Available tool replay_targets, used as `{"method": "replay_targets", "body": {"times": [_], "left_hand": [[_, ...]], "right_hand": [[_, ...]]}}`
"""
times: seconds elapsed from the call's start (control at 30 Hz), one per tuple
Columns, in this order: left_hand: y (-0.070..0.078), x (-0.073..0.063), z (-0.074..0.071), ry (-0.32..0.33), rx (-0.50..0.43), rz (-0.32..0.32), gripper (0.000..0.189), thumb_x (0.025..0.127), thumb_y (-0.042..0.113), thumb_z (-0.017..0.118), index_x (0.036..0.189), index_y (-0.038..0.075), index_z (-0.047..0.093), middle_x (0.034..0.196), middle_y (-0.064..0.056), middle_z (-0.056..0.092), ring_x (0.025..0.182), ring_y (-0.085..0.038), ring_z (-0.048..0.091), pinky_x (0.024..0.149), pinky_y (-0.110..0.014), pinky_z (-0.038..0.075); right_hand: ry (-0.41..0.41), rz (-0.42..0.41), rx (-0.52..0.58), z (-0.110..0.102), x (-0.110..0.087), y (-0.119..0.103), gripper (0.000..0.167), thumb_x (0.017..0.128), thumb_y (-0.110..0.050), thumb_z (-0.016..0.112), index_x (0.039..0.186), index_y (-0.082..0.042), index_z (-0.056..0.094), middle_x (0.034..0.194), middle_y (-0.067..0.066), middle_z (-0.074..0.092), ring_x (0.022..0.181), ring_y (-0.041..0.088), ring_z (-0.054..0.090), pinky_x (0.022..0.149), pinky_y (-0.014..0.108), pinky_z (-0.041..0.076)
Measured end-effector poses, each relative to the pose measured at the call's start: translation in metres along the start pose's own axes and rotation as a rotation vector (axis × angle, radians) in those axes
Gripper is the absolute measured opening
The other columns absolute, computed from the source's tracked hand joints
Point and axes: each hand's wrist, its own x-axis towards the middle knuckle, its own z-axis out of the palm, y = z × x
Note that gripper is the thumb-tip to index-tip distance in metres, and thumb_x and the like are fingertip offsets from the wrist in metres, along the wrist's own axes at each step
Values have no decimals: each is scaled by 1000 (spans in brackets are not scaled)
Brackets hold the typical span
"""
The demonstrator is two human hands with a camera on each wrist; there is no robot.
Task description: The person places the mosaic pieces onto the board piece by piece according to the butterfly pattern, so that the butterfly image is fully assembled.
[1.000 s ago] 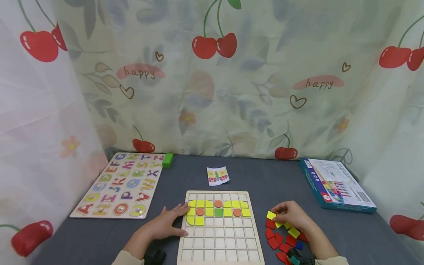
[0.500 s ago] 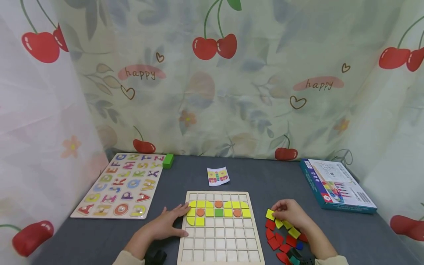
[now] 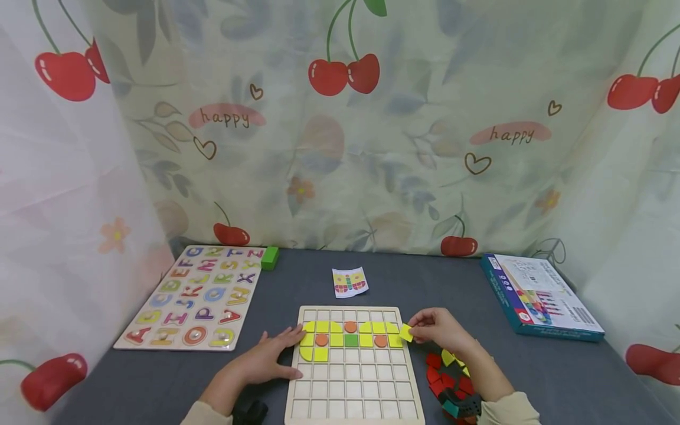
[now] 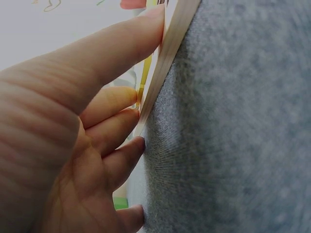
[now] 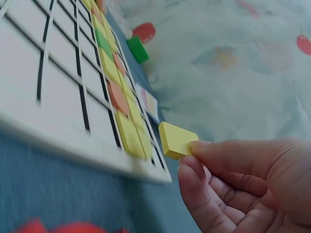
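Between thumb and fingertips, my right hand [image 3: 443, 330] pinches a yellow square tile [image 5: 177, 140] just past the right edge of the wooden grid board [image 3: 353, 407]. The right wrist view shows that tile held above the table, apart from the board. Yellow tiles [image 3: 320, 354], orange round tiles and one green tile [image 3: 351, 340] fill cells in the board's upper rows. My left hand [image 3: 265, 357] rests at the board's left edge with fingers spread, the thumb touching the rim in the left wrist view. Loose red tiles [image 3: 437, 386] and a few yellow ones lie partly hidden beneath my right forearm.
Behind the board lies a small card [image 3: 349, 282] with a butterfly pattern. An alphabet puzzle board [image 3: 191, 298] is at the left, a green block [image 3: 270, 258] by its corner. At the right sits a flat box [image 3: 542, 298]. A patterned curtain closes off the back.
My right hand has lifted the yellow square tile from the loose pile and carried it left to the board's right edge. My left hand stays in place.
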Motion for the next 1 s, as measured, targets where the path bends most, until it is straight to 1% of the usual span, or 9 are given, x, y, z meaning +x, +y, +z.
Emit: {"method": "replay_targets", "body": {"times": [0.17, 0.43, 0.63, 0.87, 1.0], "left_hand": [[0, 0, 0, -1, 1, 0, 83, 76, 39, 74, 145, 13, 35, 154, -7, 27, 143, -34, 18, 108, -68, -1], [-2, 1, 0, -6, 5, -9, 83, 77, 40, 73, 145, 14, 35, 154, -7, 27, 143, -34, 17, 109, -68, -1], [-3, 2, 0, -7, 8, -5, 83, 77, 40, 73, 145, 14, 35, 154, -6, 27, 143, -34, 17, 108, -68, -1], [-2, 1, 0, -7, -1, -5, 82, 77, 39, 73, 145, 14, 35, 154, -7, 27, 143, -34, 17, 108, -68, -1], [-2, 0, 0, -8, -7, 1, 82, 77, 39, 73, 145, 13, 35, 154, -7, 27, 143, -35, 17, 108, -68, -2]], "right_hand": [[-21, -12, 5, 17, 9, -8, 22, 85, -12, 66, 97, 6, 63, 81, 7, 63, 72, 15, 62, 69, 31, 57], [-140, -54, 73, 44, 19, -23, 22, 86, -10, 66, 97, 8, 62, 80, 5, 63, 70, 13, 62, 68, 30, 57], [-171, -71, 83, 69, 25, -34, 20, 84, -9, 67, 95, 7, 64, 78, 4, 65, 67, 10, 62, 65, 28, 57], [-188, -90, 1, 97, 32, -42, 13, 80, -9, 71, 87, 3, 68, 72, 2, 66, 60, 10, 59, 58, 23, 53], [-193, -107, -36, 108, 34, -44, 10, 79, -8, 73, 84, 0, 70, 72, 2, 65, 58, 10, 58, 56, 21, 51]]}}
